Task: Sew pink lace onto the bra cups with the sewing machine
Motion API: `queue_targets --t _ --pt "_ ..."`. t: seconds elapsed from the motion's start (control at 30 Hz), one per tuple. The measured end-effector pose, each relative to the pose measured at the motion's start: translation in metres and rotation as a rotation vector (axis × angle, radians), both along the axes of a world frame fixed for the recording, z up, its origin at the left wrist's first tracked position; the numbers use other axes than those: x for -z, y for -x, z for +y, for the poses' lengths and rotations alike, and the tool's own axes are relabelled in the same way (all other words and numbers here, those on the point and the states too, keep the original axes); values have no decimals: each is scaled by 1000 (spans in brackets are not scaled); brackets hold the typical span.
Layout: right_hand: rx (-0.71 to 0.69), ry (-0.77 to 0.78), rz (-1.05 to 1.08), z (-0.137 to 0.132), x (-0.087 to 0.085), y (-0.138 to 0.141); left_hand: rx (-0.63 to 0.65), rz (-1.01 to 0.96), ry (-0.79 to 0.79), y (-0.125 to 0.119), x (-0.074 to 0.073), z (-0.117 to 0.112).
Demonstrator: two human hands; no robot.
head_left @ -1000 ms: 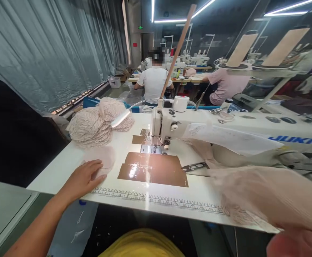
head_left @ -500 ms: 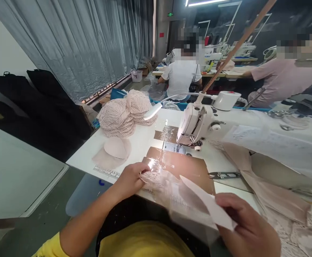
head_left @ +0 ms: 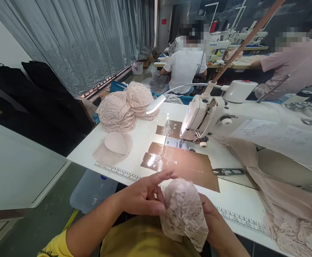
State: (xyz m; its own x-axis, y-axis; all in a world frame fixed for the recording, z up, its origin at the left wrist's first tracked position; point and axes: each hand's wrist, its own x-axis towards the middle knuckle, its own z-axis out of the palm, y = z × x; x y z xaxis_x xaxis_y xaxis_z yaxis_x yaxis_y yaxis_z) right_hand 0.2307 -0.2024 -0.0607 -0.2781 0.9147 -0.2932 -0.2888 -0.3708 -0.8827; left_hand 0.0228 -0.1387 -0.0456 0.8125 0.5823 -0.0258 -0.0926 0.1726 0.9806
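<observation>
A pale pink lace-covered bra cup (head_left: 184,210) is held up in front of my body, just over the table's front edge. My right hand (head_left: 212,217) supports it from behind on the right, its fingers mostly hidden by the lace. My left hand (head_left: 145,194) is at the cup's left side, thumb and bent fingers on the lace edge, index finger stretched along the top. Beyond the hands are a brown taped plate (head_left: 182,162) and a white sewing machine (head_left: 199,117). A smooth foam cup (head_left: 115,143) lies on sheer fabric (head_left: 105,155) to the left.
Stacked lace cups (head_left: 118,110) stand at the table's back left beside a white lamp (head_left: 156,104). Thread snips (head_left: 229,171) lie right of the plate. Beige fabric (head_left: 273,185) trails down the right side. Two people (head_left: 186,67) sit at machines behind.
The separate smooth cup piece and the loose lace are now together as one lace-covered cup. My right hand has moved left and behind it; my left hand has moved slightly right and lower.
</observation>
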Motion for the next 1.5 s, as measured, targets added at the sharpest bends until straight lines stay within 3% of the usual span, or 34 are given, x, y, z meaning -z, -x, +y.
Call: queue_targets --t 0.07,0.13,0.23,0.37,0.47,0.57,0.7,0.87,1.03,1.13,1.27,1.37,1.43,1.5 --pt "60 8 19 -1 -1 3 -166 163 -128 -1 0 -1" --pt "110 -21 0 -1 -2 8 -209 200 -135 -6 -1 -4" --pt "208 -13 -28 -2 -2 9 -175 178 -12 -13 -1 -9" --pt "336 107 92 -5 -3 3 -164 148 208 -9 7 -12" --pt "445 123 139 -5 -7 3 -243 77 362 -5 15 -17" --pt "519 88 57 -3 -9 10 -369 -85 471 -15 17 -27" --pt "511 -26 -178 2 1 17 -564 -292 499 -38 12 -38" --pt "436 -154 -425 5 20 13 -779 -361 560 -46 13 -39" --pt "337 -257 -588 10 25 10 -855 -206 377 -48 24 -40" --pt "255 -350 -692 11 24 8 -878 -126 347 -48 24 -35" --pt "348 -676 -790 1 24 13 -960 -172 380 -47 19 -25" --pt "311 -917 -882 -4 26 22 -990 -174 400 -50 16 -24" --pt "325 -821 -917 -1 26 23 -996 -173 397 -52 16 -27" --pt "368 -574 -840 5 25 19 -972 -199 418 -53 18 -30"
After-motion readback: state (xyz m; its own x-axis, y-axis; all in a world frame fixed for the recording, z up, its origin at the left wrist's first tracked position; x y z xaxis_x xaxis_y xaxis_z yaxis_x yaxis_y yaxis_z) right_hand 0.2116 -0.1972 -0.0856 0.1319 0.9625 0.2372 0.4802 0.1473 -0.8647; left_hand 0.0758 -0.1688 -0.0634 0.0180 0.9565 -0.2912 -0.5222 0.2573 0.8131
